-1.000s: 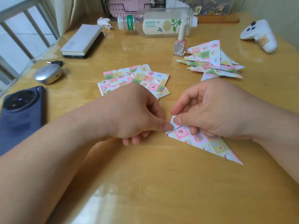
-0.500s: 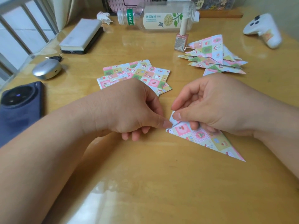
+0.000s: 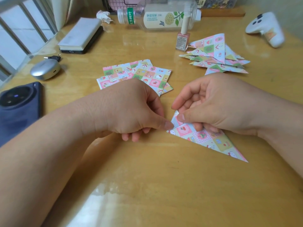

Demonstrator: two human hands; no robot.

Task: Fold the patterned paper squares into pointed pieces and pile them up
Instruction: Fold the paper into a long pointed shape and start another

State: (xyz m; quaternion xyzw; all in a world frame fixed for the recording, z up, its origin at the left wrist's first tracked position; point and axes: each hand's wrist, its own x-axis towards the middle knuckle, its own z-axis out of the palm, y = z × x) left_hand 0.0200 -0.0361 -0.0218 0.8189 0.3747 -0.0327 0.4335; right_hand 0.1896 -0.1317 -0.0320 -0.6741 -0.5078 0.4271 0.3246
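A patterned paper folded into a long triangle (image 3: 211, 141) lies on the wooden table, its sharp tip pointing right and toward me. My left hand (image 3: 131, 108) has its fingers curled and its thumb presses the triangle's left corner. My right hand (image 3: 218, 104) pinches the raised flap at that same corner between thumb and forefinger, its other fingers resting on the paper. Behind my left hand lies a loose stack of flat patterned squares (image 3: 139, 76). A pile of folded pointed pieces (image 3: 216, 54) sits at the back right.
A dark phone (image 3: 18, 104) and a silver earbud case (image 3: 45, 68) lie at the left. A notebook on a black device (image 3: 82, 35), a lying bottle (image 3: 157, 15), a nail polish bottle (image 3: 182, 38) and a white controller (image 3: 265, 28) line the back.
The corner flap under my right thumb and forefinger has lifted a little higher. Both hands stay at the triangle's left corner; the view has tilted slightly.
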